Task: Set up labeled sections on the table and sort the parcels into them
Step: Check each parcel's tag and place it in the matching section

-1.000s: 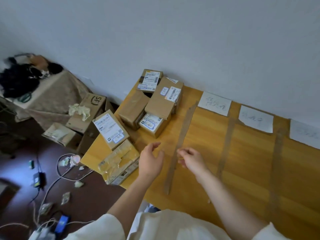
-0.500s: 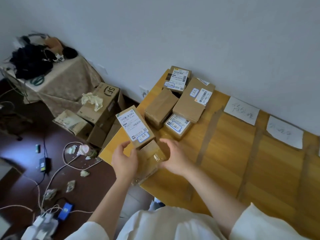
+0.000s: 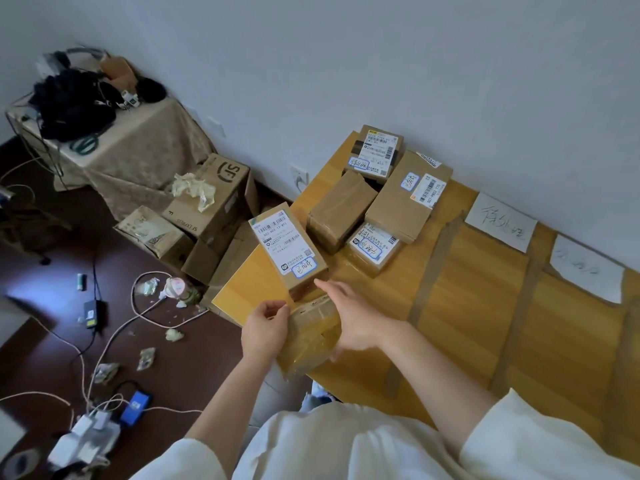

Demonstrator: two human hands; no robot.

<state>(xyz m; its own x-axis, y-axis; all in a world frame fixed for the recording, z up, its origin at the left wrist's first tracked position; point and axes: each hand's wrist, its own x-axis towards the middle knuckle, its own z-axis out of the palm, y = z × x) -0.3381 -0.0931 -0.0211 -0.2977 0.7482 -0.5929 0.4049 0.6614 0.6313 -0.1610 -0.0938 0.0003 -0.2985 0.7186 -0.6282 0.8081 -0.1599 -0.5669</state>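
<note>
At the near left corner of the wooden table [image 3: 467, 327], both hands clasp a tape-wrapped parcel [image 3: 310, 336] from opposite sides. The left hand [image 3: 265, 329] curls its fingers against the parcel's left edge, thumb and forefinger pinched at its top corner, while the right hand [image 3: 349, 320] wraps its right side with fingers held together. The labelled box [image 3: 289, 249] sits just behind the parcel, touching it.

SF carton [image 3: 211, 202] on dark floor [image 3: 41, 271], cloth-draped side table [image 3: 138, 150], tangled cables [image 3: 104, 341]
</note>
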